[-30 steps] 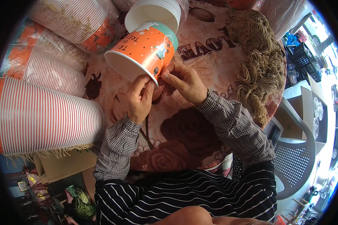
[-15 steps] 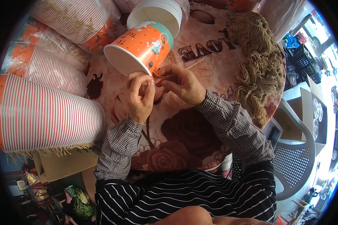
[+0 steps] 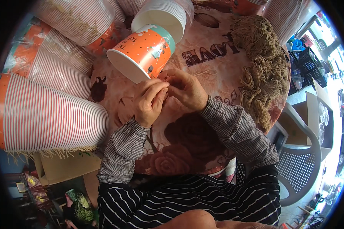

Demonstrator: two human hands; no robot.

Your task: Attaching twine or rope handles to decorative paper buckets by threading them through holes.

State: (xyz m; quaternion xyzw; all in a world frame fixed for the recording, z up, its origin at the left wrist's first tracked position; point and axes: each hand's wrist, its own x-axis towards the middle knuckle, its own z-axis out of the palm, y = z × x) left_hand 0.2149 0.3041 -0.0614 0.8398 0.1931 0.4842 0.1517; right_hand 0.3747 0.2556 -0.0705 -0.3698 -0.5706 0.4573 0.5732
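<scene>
An orange paper bucket point(image 3: 143, 49) with a green base band lies tilted on its side, its white open rim facing me. Just below that rim, my left hand point(image 3: 151, 101) is closed, thumb and forefinger pinched together at the fingertips. My right hand point(image 3: 187, 89) meets it there, its fingers also pinched. A thin tan cord point(image 3: 206, 72) trails faintly over the cloth beside my right hand; the part between my fingers is mostly hidden. Behind the orange bucket lies a stack of nested white buckets point(image 3: 160, 17).
Long stacks of paper buckets point(image 3: 53, 114) lie along the left, some wrapped in clear plastic. A heap of tan cords point(image 3: 260, 68) covers the right side of the patterned tablecloth point(image 3: 191, 129). Beyond the table's right edge stands a grey plastic chair point(image 3: 298, 168) by an open carton point(image 3: 317, 114).
My hands have come closer together, with the left fingertips moving right and slightly down to meet the right ones. The orange bucket has shifted slightly downward.
</scene>
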